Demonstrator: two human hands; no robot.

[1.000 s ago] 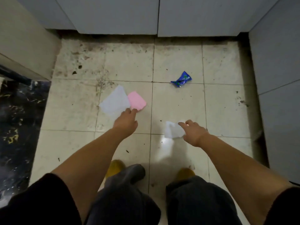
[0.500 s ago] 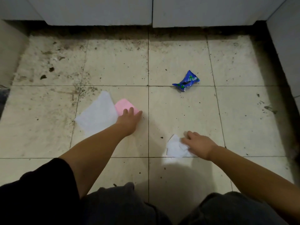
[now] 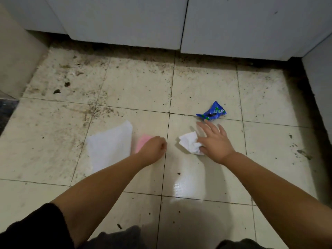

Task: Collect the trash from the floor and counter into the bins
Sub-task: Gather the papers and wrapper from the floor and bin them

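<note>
On the dirty tiled floor point(image 3: 136, 83) lie a flat white sheet point(image 3: 109, 146), a pink paper point(image 3: 142, 143), a crumpled white tissue point(image 3: 189, 143) and a blue snack wrapper point(image 3: 212, 112). My left hand point(image 3: 152, 150) is curled into a fist on the right part of the pink paper, next to the white sheet. My right hand point(image 3: 214, 141) pins the crumpled tissue under its thumb and palm. Its fingers are spread, and the fingertips are just short of the blue wrapper.
White cabinet doors point(image 3: 125, 20) close off the far side, with a dark grimy gap under them. A beige wall point(image 3: 14, 56) stands at the left and a grey panel point(image 3: 319, 78) at the right. Dirt specks are scattered over the tiles. No bin is in view.
My left hand has closed from flat fingers into a fist on the pink paper. My right hand has carried the crumpled tissue forward toward the blue wrapper and spread its fingers.
</note>
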